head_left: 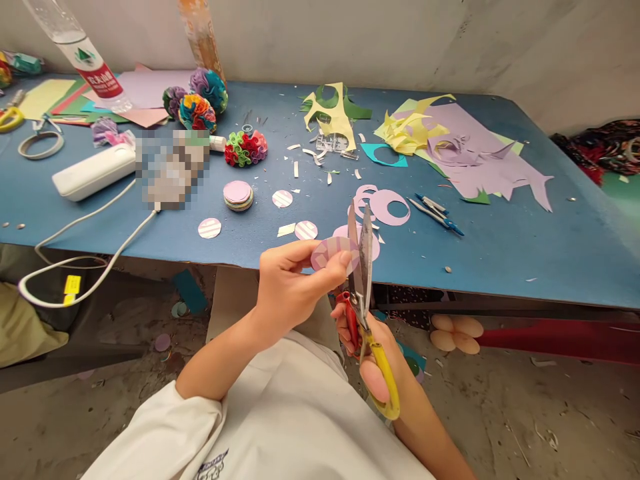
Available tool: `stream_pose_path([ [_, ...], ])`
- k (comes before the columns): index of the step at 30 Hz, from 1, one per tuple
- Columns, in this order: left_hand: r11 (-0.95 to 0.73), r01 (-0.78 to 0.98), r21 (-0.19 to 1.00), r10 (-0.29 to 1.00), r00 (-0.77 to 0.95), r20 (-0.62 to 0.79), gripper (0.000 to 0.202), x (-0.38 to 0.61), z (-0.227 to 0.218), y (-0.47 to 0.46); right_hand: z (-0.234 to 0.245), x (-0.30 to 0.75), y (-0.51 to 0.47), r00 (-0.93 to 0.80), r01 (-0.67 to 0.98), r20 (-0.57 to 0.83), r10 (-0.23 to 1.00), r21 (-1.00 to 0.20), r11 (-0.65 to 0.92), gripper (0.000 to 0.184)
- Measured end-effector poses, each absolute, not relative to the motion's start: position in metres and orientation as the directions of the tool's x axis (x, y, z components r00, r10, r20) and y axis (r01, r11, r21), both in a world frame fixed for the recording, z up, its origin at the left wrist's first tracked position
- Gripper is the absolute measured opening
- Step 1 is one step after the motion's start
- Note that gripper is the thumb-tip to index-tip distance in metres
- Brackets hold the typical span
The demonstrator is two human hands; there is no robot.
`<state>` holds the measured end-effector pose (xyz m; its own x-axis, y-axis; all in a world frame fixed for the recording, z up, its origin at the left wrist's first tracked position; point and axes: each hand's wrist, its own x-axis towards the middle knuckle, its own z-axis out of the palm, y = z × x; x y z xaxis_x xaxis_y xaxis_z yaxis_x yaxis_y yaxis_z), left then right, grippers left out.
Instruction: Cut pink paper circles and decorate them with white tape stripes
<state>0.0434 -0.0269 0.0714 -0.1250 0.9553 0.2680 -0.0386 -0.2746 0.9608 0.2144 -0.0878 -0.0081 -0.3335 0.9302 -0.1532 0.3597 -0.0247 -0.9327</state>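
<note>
My left hand pinches a small pink paper disc with pale stripes, held just below the front edge of the blue table. My right hand grips scissors with red and yellow handles. Their blades point up and stand slightly apart, right beside the disc's right edge. Several similar pink discs lie on the table just beyond, including a striped disc near the edge.
A stack of paper discs, folded paper flower balls, yellow, purple and green paper offcuts, a white power strip with cable, a plastic bottle, a tape ring and blue tweezers lie on the table.
</note>
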Motion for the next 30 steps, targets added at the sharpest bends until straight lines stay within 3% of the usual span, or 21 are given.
stream_pose_path([
  [7, -0.251, -0.006, 0.968, 0.960, -0.125, 0.248, 0.038, 0.038, 0.067, -0.023, -0.017, 0.215, -0.083, -0.262, 0.328, -0.158, 0.952, -0.942, -0.066, 0.063],
  [10, -0.192, 0.098, 0.976, 0.978, -0.064, 0.199, 0.032, 0.021, 0.056, -0.010, -0.005, 0.227, -0.080, -0.218, 0.457, -0.108, 0.970, -0.890, 0.003, 0.051],
  [14, -0.082, 0.470, 0.879, 0.994, -0.024, 0.106, 0.028, -0.009, 0.036, 0.010, 0.030, 0.251, -0.082, -0.190, 0.761, -0.009, 0.982, -0.633, 0.142, 0.040],
  [17, -0.067, 0.783, 0.618, 0.987, -0.038, 0.155, 0.037, -0.027, 0.023, 0.018, 0.057, 0.263, -0.086, -0.193, 0.947, 0.139, 0.971, -0.234, 0.221, 0.049],
  [19, -0.120, 0.881, 0.458, 0.967, 0.000, 0.253, 0.034, -0.033, 0.019, 0.021, 0.070, 0.266, -0.087, -0.215, 0.975, 0.257, 0.942, -0.002, 0.223, 0.050],
  [21, -0.201, 0.892, 0.405, 0.905, 0.012, 0.424, 0.029, -0.036, 0.021, 0.022, 0.079, 0.267, -0.086, -0.252, 0.967, 0.329, 0.910, 0.123, 0.224, 0.049],
  [25, -0.514, 0.735, 0.442, 0.667, 0.018, 0.745, 0.011, -0.027, 0.049, 0.013, 0.090, 0.268, -0.084, -0.317, 0.941, 0.375, 0.871, 0.236, 0.241, 0.057],
  [27, -0.680, 0.612, 0.404, 0.598, 0.143, 0.789, 0.004, -0.018, 0.069, 0.005, 0.092, 0.269, -0.083, -0.381, 0.913, 0.390, 0.839, 0.304, 0.273, 0.062],
  [30, -0.793, 0.517, 0.323, 0.545, 0.366, 0.754, 0.005, -0.005, 0.093, -0.002, 0.095, 0.270, -0.082, -0.479, 0.846, 0.351, 0.804, 0.427, 0.318, 0.065],
])
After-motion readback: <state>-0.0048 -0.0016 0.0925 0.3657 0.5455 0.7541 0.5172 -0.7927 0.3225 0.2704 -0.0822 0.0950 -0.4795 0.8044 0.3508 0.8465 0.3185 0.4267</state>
